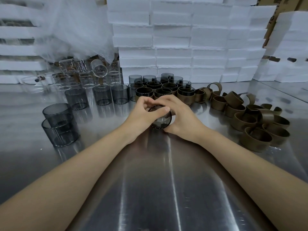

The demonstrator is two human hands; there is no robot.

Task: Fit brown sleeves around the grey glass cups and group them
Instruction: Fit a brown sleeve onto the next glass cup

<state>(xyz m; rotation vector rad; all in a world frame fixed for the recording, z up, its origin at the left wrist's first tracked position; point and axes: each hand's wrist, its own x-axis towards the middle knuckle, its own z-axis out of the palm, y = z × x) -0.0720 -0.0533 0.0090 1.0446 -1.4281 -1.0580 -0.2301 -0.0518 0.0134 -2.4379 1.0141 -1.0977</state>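
Note:
A grey glass cup [161, 122] is tilted on the steel table [150, 180] at the centre, held between both hands. My left hand [141, 114] grips its left side with the thumb across the rim. My right hand [180, 117] curls round its right side. A thin dark edge at the cup's rim may be a brown sleeve; I cannot tell. Behind the hands stands a cluster of sleeved grey cups [165, 90]. Loose brown sleeves [255, 124] lie in a heap at the right. Bare grey cups [60, 124] stand at the left.
Clear glass beakers [86, 77] crowd the back left under bubble wrap [71, 30]. White foam boxes [183, 39] are stacked as a wall behind the table. More bare grey cups [101, 95] stand in a row at mid left.

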